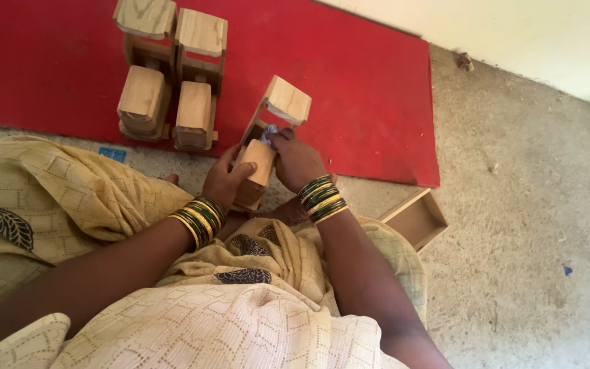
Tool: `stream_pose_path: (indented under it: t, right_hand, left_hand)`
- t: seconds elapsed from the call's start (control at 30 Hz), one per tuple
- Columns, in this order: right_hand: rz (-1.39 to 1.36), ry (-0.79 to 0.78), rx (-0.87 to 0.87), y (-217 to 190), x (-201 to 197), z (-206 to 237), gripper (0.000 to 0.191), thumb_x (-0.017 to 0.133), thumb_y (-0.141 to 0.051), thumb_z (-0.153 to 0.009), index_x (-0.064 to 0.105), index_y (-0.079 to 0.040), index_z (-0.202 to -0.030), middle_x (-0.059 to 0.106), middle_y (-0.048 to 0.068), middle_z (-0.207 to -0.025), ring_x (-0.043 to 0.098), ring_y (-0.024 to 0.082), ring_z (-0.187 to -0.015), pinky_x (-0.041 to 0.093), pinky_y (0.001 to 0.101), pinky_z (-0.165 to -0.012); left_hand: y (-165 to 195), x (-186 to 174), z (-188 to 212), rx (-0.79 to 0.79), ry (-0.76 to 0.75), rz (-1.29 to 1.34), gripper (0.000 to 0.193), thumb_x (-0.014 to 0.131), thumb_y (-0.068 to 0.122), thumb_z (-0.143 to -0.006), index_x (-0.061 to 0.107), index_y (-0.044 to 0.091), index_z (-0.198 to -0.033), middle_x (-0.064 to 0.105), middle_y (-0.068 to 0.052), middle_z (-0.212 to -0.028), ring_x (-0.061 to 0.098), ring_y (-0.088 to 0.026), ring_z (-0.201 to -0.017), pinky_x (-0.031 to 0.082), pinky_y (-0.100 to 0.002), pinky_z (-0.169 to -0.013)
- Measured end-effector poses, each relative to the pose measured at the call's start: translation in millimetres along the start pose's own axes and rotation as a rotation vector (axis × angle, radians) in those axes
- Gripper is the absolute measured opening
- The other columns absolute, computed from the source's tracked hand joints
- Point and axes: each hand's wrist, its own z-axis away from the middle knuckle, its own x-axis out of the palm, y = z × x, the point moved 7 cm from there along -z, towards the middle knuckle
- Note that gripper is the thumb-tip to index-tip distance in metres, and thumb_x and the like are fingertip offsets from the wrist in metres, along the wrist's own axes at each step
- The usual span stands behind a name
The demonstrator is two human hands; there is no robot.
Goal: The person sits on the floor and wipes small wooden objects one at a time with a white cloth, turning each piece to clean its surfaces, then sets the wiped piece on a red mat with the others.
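Observation:
A small wooden toy piece (278, 109) made of two pale blocks on a frame rests tilted at the red mat's near edge. My left hand (225, 179) grips its nearer block from the left side. My right hand (296, 158) presses a small bluish scrap (268, 132), perhaps cloth or paper, against the frame between the blocks. Both wrists carry green and gold bangles.
Two similar wooden pieces (146, 68) (197, 78) stand side by side on the red mat (370, 89). A shallow open wooden box (418, 219) lies on the concrete floor by my right knee. Yellow patterned cloth covers my lap.

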Motion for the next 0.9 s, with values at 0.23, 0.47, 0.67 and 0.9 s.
stream_pose_path:
  t: [0.23,0.47,0.67,0.9]
  right_hand:
    - [-0.012,0.129,-0.036,-10.8,-10.8,1.6,0.030,0.059,-0.010,-0.093,0.070,-0.008,-0.120,0.062,0.016,-0.121,0.070,0.035,-0.090,0.058,0.0465,-0.077]
    - [0.053,0.015,0.047,-8.6,-9.4,0.8,0.034,0.058,-0.012,-0.092,0.063,-0.011,-0.125,0.071,0.017,-0.102,0.071,0.037,-0.078,0.056,0.0494,-0.064]
    - [0.069,-0.086,0.145,14.5,10.7,-5.1,0.024,0.058,-0.021,-0.094,0.067,-0.011,-0.114,0.074,0.019,-0.094,0.071,0.039,-0.084,0.055,0.0529,-0.075]
    - [-0.103,-0.212,0.049,33.7,34.1,-5.3,0.035,0.060,-0.020,-0.093,0.067,-0.014,-0.126,0.074,0.020,-0.105,0.069,0.040,-0.096,0.055,0.0507,-0.083]
  left_hand:
    - [-4.3,-3.5,-2.3,-0.101,0.036,-0.034,0.079,0.068,0.039,-0.080,0.047,0.004,-0.148,0.067,-0.019,-0.121,0.071,-0.026,-0.099,0.058,-0.035,-0.084]
    - [-15.0,-4.8,-11.6,-0.056,0.023,0.014,0.079,0.068,0.042,-0.083,0.049,0.000,-0.147,0.063,-0.019,-0.131,0.068,-0.024,-0.108,0.054,-0.033,-0.091]
    - [-24.4,-5.9,-12.1,-0.132,0.023,0.010,0.081,0.069,0.041,-0.079,0.047,0.002,-0.147,0.063,-0.019,-0.127,0.070,-0.027,-0.105,0.057,-0.035,-0.087]
    - [-39.5,-4.6,-26.0,-0.115,0.001,0.221,0.078,0.071,0.037,-0.081,0.049,-0.002,-0.144,0.064,-0.019,-0.129,0.067,-0.025,-0.110,0.056,-0.035,-0.091]
